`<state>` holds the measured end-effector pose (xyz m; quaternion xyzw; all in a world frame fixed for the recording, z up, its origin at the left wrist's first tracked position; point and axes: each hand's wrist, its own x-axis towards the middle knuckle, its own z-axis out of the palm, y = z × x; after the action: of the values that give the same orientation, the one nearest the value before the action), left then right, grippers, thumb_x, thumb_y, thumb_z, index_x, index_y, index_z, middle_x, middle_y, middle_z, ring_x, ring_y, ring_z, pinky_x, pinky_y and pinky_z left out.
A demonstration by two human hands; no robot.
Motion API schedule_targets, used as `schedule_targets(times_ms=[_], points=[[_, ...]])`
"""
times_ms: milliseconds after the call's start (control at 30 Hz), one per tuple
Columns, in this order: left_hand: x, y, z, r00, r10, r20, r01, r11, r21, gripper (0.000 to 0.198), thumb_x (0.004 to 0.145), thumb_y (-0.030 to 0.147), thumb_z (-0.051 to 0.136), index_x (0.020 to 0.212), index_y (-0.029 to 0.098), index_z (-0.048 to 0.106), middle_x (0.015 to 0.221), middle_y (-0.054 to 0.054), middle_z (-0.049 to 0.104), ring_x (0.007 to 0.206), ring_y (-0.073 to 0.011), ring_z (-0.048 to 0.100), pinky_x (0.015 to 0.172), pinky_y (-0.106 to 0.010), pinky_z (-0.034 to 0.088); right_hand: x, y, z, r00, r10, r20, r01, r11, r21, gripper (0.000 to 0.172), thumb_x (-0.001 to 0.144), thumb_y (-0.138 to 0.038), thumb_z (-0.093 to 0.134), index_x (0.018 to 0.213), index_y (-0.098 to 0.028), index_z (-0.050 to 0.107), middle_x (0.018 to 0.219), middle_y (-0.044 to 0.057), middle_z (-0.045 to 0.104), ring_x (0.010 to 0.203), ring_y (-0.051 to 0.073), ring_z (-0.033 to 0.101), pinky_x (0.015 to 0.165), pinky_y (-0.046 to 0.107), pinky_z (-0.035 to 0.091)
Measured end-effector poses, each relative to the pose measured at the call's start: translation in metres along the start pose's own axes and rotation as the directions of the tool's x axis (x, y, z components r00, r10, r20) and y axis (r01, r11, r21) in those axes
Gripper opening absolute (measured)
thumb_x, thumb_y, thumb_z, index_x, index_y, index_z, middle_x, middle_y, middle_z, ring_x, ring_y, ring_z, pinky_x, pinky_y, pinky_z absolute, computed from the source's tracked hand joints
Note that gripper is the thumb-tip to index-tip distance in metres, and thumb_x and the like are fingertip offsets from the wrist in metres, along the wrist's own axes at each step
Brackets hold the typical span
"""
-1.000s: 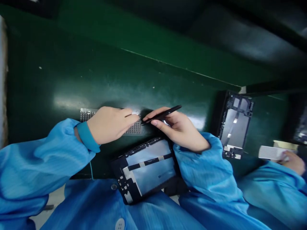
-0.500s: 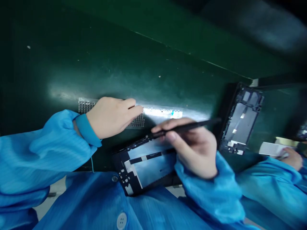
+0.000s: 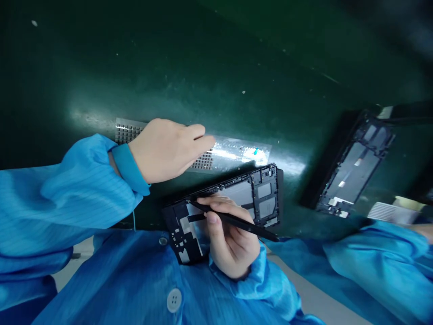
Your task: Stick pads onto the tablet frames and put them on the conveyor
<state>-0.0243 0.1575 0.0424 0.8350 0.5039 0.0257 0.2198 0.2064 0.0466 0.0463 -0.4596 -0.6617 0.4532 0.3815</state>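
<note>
Black tweezers are held like a pen in my right hand, which is closed on them. Their tip meets the upper edge of a tablet-like device frame, near its left part. This frame is dark with grey panels, tilted near my body, and partly covered by my right hand. My left hand lies palm down on a clear sheet of small dark pads, its fingers bent and pressed together on the sheet. The fingertips' underside is hidden. To the right, the sheet is clear and shiny with a small turquoise mark.
A similar device frame leans on a dark block at the right of the green table. A co-worker's blue sleeve reaches in at lower right, near a white striped sheet. A blue band circles my left wrist.
My right hand has moved left and down along the device frame, and the tweezers' tip now lies further left. The frame's right end has come into view. My left hand stays on the sheet.
</note>
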Motion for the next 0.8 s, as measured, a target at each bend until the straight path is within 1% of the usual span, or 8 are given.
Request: schedule_targets(times_ms=[100, 167, 233, 333, 433, 500, 633, 800], points=[[0.0, -0.001, 0.0, 1.0, -0.003, 0.001, 0.003, 1.0, -0.023, 0.037, 0.12, 0.025, 0.049, 0.138, 0.022, 0.081, 0.115, -0.01, 0.078, 0.097, -0.0263, 0.077, 0.083, -0.036, 0.048, 0.006, -0.009, -0.008, 0.993, -0.029, 0.111, 0.037, 0.997, -0.064, 0.04, 0.111, -0.007, 0.07, 0.143, -0.032, 0.075, 0.128, 0.011, 0.089, 0.118, 0.03, 0.089, 0.106, 0.055, 0.077], [0.0, -0.001, 0.0, 1.0, 0.008, 0.001, -0.008, 1.0, -0.006, 0.038, 0.12, 0.026, 0.047, 0.137, 0.022, 0.081, 0.115, -0.01, 0.077, 0.098, -0.0265, 0.077, 0.083, -0.036, 0.049, 0.023, -0.013, -0.021, 0.984, -0.011, 0.178, 0.03, 0.994, -0.102, 0.039, 0.112, -0.009, 0.074, 0.143, -0.031, 0.077, 0.13, 0.01, 0.09, 0.12, 0.029, 0.09, 0.104, 0.05, 0.078], [-0.001, -0.002, 0.001, 1.0, 0.014, -0.001, -0.014, 1.0, 0.027, 0.04, 0.121, 0.027, 0.045, 0.136, 0.022, 0.081, 0.114, -0.011, 0.077, 0.096, -0.0264, 0.077, 0.081, -0.036, 0.049, 0.053, -0.011, -0.039, 0.977, 0.027, 0.213, 0.009, 0.986, -0.164, 0.029, 0.114, -0.016, 0.076, 0.139, -0.032, 0.081, 0.131, 0.008, 0.092, 0.121, 0.028, 0.09, 0.106, 0.048, 0.077], [-0.002, -0.003, 0.003, 1.0, 0.017, -0.015, -0.016, 0.998, 0.064, 0.043, 0.121, 0.028, 0.041, 0.135, 0.023, 0.082, 0.111, -0.01, 0.076, 0.093, -0.0256, 0.076, 0.077, -0.036, 0.049, 0.106, 0.002, -0.063, 0.959, 0.067, 0.276, 0.01, 0.963, -0.27, 0.012, 0.117, -0.034, 0.079, 0.127, -0.031, 0.086, 0.128, 0.007, 0.093, 0.123, 0.03, 0.09, 0.116, 0.05, 0.074], [-0.002, -0.005, 0.005, 0.999, 0.023, -0.038, -0.022, 0.999, 0.049, 0.044, 0.12, 0.029, 0.04, 0.131, 0.023, 0.083, 0.108, -0.01, 0.075, 0.09, -0.0243, 0.075, 0.077, -0.036, 0.049, 0.137, 0.015, -0.073, 0.918, 0.103, 0.382, -0.006, 0.969, -0.246, 0.024, 0.116, -0.051, 0.08, 0.119, -0.029, 0.087, 0.123, 0.007, 0.093, 0.12, 0.029, 0.089, 0.113, 0.048, 0.074], [-0.002, -0.005, 0.005, 0.998, 0.026, -0.049, -0.025, 1.0, 0.019, 0.043, 0.12, 0.029, 0.043, 0.129, 0.023, 0.084, 0.106, -0.009, 0.075, 0.09, -0.0239, 0.074, 0.077, -0.036, 0.05, 0.141, 0.019, -0.073, 0.91, 0.113, 0.399, -0.03, 0.977, -0.209, 0.028, 0.116, -0.055, 0.08, 0.118, -0.029, 0.087, 0.122, 0.007, 0.093, 0.119, 0.029, 0.089, 0.112, 0.047, 0.075], [-0.002, -0.006, 0.005, 0.999, 0.003, -0.052, -0.004, 1.0, -0.026, 0.037, 0.12, 0.03, 0.049, 0.129, 0.024, 0.084, 0.107, -0.009, 0.076, 0.091, -0.0256, 0.075, 0.078, -0.037, 0.05, 0.134, 0.019, -0.068, 0.929, 0.105, 0.354, -0.039, 0.981, -0.188, 0.024, 0.116, -0.052, 0.08, 0.12, -0.029, 0.087, 0.124, 0.007, 0.092, 0.122, 0.028, 0.089, 0.115, 0.046, 0.074], [-0.002, -0.005, 0.004, 1.0, 0.024, -0.014, -0.023, 0.999, 0.046, 0.045, 0.121, 0.031, 0.041, 0.133, 0.024, 0.084, 0.112, -0.012, 0.078, 0.092, -0.0283, 0.076, 0.076, -0.039, 0.05, 0.141, 0.018, -0.071, 0.918, 0.097, 0.383, -0.001, 0.97, -0.242, 0.024, 0.116, -0.051, 0.08, 0.116, -0.029, 0.088, 0.122, 0.007, 0.092, 0.119, 0.029, 0.089, 0.115, 0.048, 0.073]])
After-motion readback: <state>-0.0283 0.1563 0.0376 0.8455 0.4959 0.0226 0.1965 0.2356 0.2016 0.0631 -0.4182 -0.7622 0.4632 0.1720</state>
